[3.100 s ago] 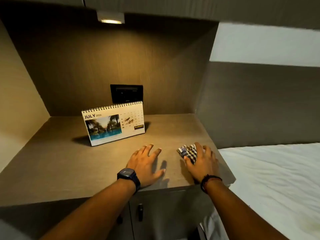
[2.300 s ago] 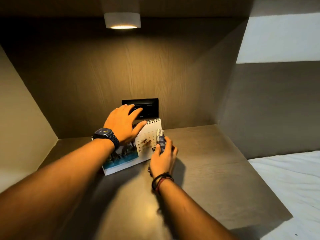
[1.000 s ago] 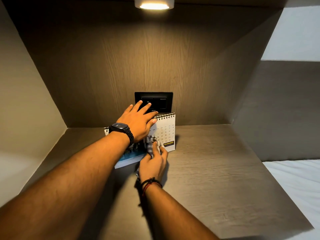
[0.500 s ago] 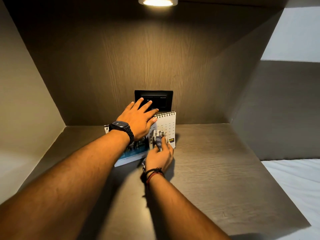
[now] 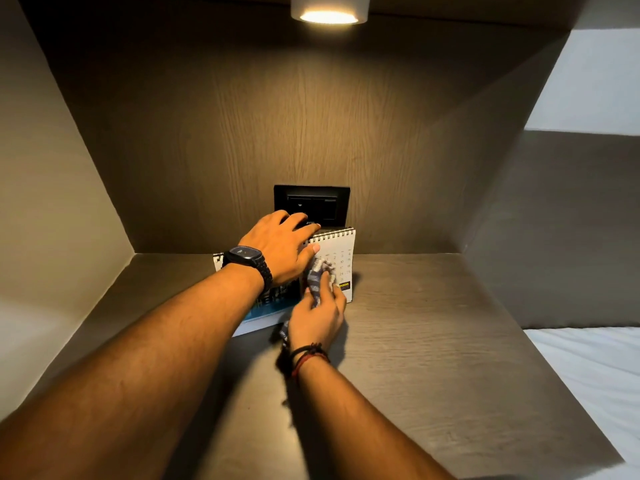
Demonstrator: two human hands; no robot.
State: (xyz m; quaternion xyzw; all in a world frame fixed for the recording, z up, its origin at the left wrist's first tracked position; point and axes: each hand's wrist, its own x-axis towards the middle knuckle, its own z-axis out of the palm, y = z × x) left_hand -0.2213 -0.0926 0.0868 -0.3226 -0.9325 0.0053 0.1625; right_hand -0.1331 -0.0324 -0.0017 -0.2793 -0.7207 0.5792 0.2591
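A spiral-bound desk calendar stands near the back of the wooden counter. My left hand, with a dark watch on its wrist, grips the calendar's top edge, fingers over the spiral and thumb on the front. My right hand holds a bunched checked cloth and presses it against the calendar's front page. Most of the calendar's left half is hidden behind my left hand and forearm.
A black socket panel is set in the back wall just behind the calendar. A round lamp shines from above. Wooden walls close the niche on both sides. A white bed sheet lies at the right.
Both hands went from the counter's front edge to the calendar. My left hand took its top edge; the right hand has rubbed the cloth up and down the front page.
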